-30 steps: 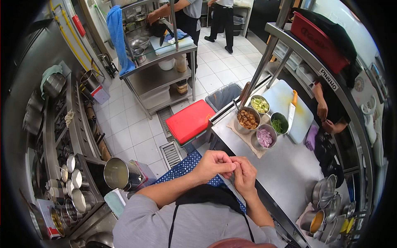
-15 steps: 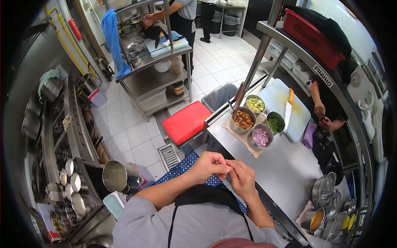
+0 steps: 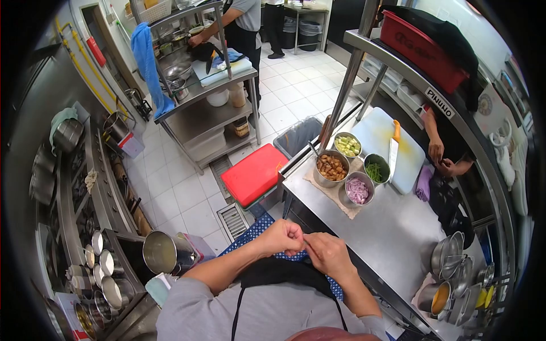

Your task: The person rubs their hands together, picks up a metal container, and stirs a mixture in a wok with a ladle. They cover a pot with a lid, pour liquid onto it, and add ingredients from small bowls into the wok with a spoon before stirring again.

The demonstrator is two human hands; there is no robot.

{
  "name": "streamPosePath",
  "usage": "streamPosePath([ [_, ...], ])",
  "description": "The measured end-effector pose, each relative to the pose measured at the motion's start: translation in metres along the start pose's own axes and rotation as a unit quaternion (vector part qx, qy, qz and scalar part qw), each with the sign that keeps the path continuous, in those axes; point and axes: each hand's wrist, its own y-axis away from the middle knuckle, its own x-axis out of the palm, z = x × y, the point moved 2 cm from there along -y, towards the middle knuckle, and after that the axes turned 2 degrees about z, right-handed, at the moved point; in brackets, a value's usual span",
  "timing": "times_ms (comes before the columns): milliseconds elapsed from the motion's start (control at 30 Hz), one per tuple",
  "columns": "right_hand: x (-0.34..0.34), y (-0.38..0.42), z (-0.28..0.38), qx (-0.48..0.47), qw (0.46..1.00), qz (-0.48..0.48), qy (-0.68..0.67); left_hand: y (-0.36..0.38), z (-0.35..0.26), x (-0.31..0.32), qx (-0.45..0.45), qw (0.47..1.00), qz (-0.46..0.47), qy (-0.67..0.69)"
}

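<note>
Held close together in front of my black apron [image 3: 287, 274], my left hand [image 3: 282, 237] and my right hand [image 3: 330, 254] are both closed in a pinch. Their fingertips meet; anything between them is too small or hidden to name. On the steel table ahead, a cloth lies under several metal cups: brown cooked cubes [image 3: 331, 169], pale green cubes [image 3: 347, 145], chopped purple onion [image 3: 358, 191] and thin green strips [image 3: 375, 170]. Neither hand touches them. A knife [image 3: 394, 149] with an orange handle rests on the white cutting board [image 3: 407, 153].
Left of the table stand a red-lidded bin [image 3: 255, 174] and a grey bin [image 3: 300, 135]. A large pot [image 3: 166, 252] sits by the stove at left. Metal bowls [image 3: 448, 254] crowd the table's right end. Co-workers stand at a far shelf and across the table.
My hands have dropped slightly, and the fingertips have drawn a little apart while still pinched. The left hand's fingers are curled more tightly. The view has shifted a little.
</note>
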Motion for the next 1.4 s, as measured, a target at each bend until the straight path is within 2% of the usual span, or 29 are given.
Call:
streamPosePath([
  [100,0.009,0.001,0.003,0.024,0.999,0.014,0.022,0.003,0.003,-0.007,-0.037,0.996,0.068,-0.053],
  [200,0.022,0.007,-0.002,0.076,0.995,0.045,0.044,0.006,0.003,-0.003,-0.012,0.988,0.14,-0.072],
  [367,0.038,0.023,0.0,0.176,0.981,0.078,0.038,0.001,0.004,-0.005,-0.029,0.979,0.201,-0.002],
  [433,0.038,0.029,0.009,0.214,0.975,0.058,0.001,-0.004,0.005,-0.005,-0.028,0.961,0.274,0.015],
  [533,0.035,0.045,0.02,0.298,0.953,0.02,-0.044,-0.01,-0.003,0.004,0.003,0.933,0.359,-0.028],
  [567,0.035,0.052,0.024,0.311,0.948,-0.009,-0.063,-0.012,-0.01,0.01,-0.014,0.924,0.372,-0.082],
  [700,0.023,0.083,0.039,0.383,0.91,-0.085,-0.134,-0.026,-0.01,0.041,0.018,0.869,0.476,-0.134],
  [767,0.016,0.105,0.04,0.404,0.894,-0.11,-0.16,-0.03,-0.01,0.063,0.002,0.855,0.506,-0.117],
  [800,0.014,0.12,0.038,0.422,0.876,-0.126,-0.196,-0.032,-0.008,0.076,-0.006,0.849,0.518,-0.109],
  [867,0.012,0.152,0.033,0.447,0.838,-0.157,-0.27,-0.037,-0.007,0.108,0.033,0.81,0.569,-0.136],
  [900,0.008,0.169,0.031,0.428,0.84,-0.168,-0.288,-0.039,-0.005,0.127,0.04,0.792,0.59,-0.15],
  [1000,-0.01,0.216,0.031,0.398,0.784,-0.307,-0.363,-0.042,0.009,0.197,0.033,0.739,0.643,-0.198],
  [1033,-0.022,0.231,0.033,0.402,0.757,-0.322,-0.403,-0.044,0.018,0.221,0.026,0.72,0.66,-0.215],
  [1133,-0.046,0.288,0.036,0.316,0.72,-0.453,-0.421,-0.048,0.054,0.301,0.0,0.658,0.702,-0.273],
  [1167,-0.052,0.308,0.039,0.316,0.68,-0.475,-0.46,-0.05,0.067,0.327,-0.033,0.653,0.696,-0.297],
  [1200,-0.06,0.33,0.042,0.312,0.639,-0.498,-0.496,-0.055,0.094,0.347,-0.079,0.681,0.661,-0.304],
  [1233,-0.061,0.355,0.042,0.304,0.554,-0.538,-0.558,-0.057,0.108,0.374,-0.091,0.702,0.659,-0.255],
  [1267,-0.065,0.378,0.043,0.273,0.503,-0.588,-0.572,-0.056,0.12,0.4,-0.106,0.724,0.649,-0.209],
  [1333,-0.086,0.426,0.055,0.255,0.444,-0.669,-0.539,-0.048,0.142,0.45,-0.053,0.722,0.658,-0.209],
  [1367,-0.099,0.445,0.068,0.237,0.455,-0.709,-0.484,-0.044,0.151,0.473,-0.021,0.722,0.661,-0.204],
  [1400,-0.111,0.461,0.081,0.234,0.444,-0.742,-0.444,-0.039,0.158,0.499,-0.013,0.716,0.671,-0.189],
])
